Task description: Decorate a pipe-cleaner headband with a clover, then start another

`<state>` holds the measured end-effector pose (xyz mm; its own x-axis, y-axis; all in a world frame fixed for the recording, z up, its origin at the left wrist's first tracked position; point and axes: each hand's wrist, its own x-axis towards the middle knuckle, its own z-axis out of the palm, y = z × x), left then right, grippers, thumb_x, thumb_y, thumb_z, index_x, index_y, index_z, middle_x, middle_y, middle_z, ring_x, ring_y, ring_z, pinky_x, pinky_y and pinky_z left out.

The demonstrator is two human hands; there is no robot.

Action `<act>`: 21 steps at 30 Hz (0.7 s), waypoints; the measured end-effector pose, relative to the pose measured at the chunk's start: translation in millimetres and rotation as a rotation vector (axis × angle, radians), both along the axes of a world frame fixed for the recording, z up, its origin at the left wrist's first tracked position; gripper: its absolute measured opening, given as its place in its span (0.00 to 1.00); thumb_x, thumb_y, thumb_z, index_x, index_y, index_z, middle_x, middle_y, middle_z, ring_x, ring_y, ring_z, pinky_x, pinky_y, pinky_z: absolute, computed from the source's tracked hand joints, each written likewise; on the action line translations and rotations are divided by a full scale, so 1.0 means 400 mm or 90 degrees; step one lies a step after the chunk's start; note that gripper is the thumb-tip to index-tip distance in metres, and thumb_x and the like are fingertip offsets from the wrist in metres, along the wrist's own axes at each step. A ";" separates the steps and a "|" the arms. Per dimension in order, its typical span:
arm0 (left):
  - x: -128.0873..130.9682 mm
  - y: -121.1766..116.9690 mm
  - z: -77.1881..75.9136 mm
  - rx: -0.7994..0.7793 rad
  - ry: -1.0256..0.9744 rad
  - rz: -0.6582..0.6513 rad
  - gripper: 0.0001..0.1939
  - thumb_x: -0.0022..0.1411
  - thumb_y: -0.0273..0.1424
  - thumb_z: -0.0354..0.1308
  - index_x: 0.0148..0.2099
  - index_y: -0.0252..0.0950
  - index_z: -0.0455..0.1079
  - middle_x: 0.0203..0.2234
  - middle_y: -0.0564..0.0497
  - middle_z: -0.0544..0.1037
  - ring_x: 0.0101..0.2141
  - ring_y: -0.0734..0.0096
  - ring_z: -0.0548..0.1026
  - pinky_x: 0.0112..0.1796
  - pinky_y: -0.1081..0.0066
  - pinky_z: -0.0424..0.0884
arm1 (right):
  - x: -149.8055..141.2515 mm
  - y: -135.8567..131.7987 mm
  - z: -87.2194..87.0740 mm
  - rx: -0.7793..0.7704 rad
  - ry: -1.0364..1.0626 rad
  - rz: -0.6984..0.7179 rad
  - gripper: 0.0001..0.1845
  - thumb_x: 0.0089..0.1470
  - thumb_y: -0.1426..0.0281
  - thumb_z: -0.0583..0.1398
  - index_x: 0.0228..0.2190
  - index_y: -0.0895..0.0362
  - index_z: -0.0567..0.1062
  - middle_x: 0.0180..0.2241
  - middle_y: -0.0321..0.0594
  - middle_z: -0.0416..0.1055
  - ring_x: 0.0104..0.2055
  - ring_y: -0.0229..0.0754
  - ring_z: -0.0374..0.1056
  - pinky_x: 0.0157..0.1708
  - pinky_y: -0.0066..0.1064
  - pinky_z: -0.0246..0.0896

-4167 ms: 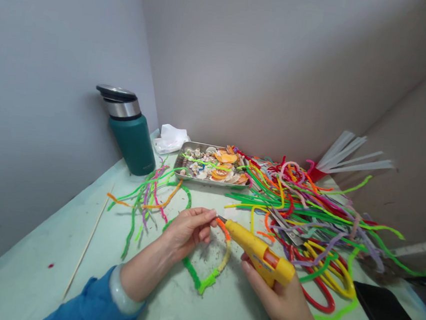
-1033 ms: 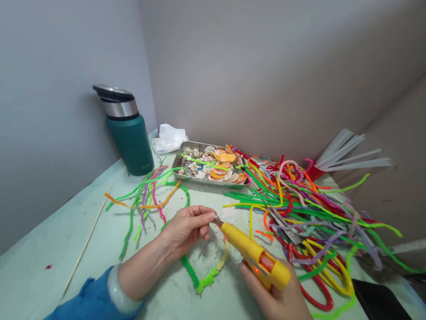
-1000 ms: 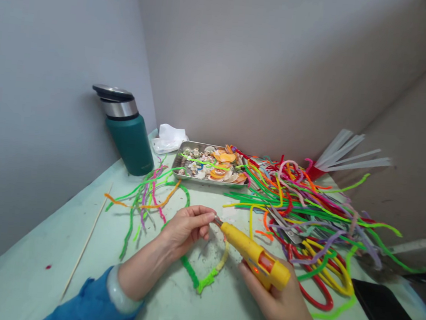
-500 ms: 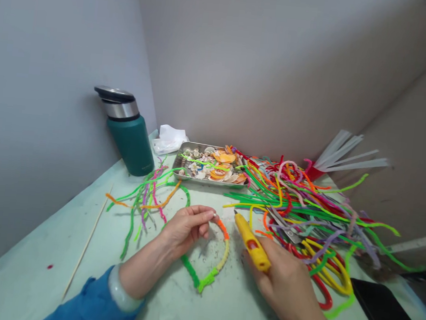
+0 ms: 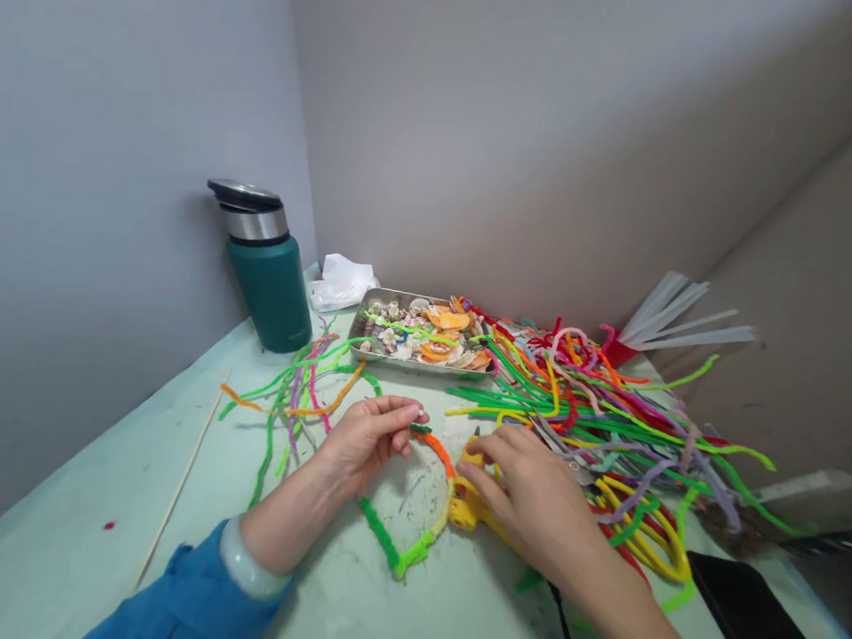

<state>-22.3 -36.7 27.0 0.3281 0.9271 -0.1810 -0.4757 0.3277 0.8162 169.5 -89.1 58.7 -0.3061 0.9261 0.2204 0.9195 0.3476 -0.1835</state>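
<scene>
My left hand (image 5: 365,444) is closed in a pinch, with a small whitish piece (image 5: 421,416) at its fingertips, too small to name surely. It is just above the upper edge of a pointed loop of pipe cleaners (image 5: 380,533), coloured green, lime, yellow and orange; my hand hides part of the loop's left side. Right of the loop, low over the table, my right hand (image 5: 537,491) has its thumb and fingers on a yellow glue gun (image 5: 463,507). The gun's nozzle points away from me, and the hand covers much of its body.
At the back stands a metal tray (image 5: 421,367) of shells, beside a teal bottle (image 5: 270,294). Tangled pipe cleaners (image 5: 590,406) and scissors (image 5: 554,437) fill the right side. A thin stick (image 5: 180,487) lies left. A dark flat object (image 5: 764,633) and a cord (image 5: 567,635) are lower right.
The glue gun's nozzle has left my left fingertips. My right hand has carried it right and down to beside the loop, turning it. My left hand keeps its pinch, slightly higher.
</scene>
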 end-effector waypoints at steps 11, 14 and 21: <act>-0.046 0.037 -0.006 0.079 0.178 0.062 0.13 0.47 0.34 0.64 0.33 0.30 0.72 0.20 0.52 0.73 0.15 0.85 0.63 0.18 0.81 0.58 | -0.122 0.093 -0.055 -0.003 -0.151 -0.048 0.06 0.51 0.72 0.56 0.27 0.58 0.74 0.30 0.44 0.72 0.37 0.48 0.65 0.32 0.34 0.51; -0.058 0.045 0.003 0.157 0.289 0.094 0.13 0.48 0.36 0.63 0.32 0.31 0.72 0.16 0.55 0.69 0.15 0.84 0.61 0.17 0.81 0.55 | -0.110 0.084 -0.045 0.034 -0.068 -0.060 0.06 0.53 0.70 0.54 0.28 0.57 0.71 0.30 0.40 0.72 0.33 0.43 0.66 0.28 0.31 0.49; -0.070 0.044 0.032 0.271 0.438 0.149 0.11 0.49 0.35 0.61 0.32 0.32 0.72 0.26 0.49 0.76 0.26 0.74 0.71 0.27 0.77 0.65 | -0.086 0.069 -0.042 0.058 0.086 -0.053 0.06 0.54 0.68 0.54 0.28 0.56 0.68 0.29 0.36 0.70 0.27 0.37 0.66 0.26 0.27 0.50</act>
<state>-50.5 -19.2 40.0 0.0628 0.9918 0.1109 0.1565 -0.1196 0.9804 135.0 -61.7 41.9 -0.1917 0.9210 0.3392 0.9146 0.2929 -0.2787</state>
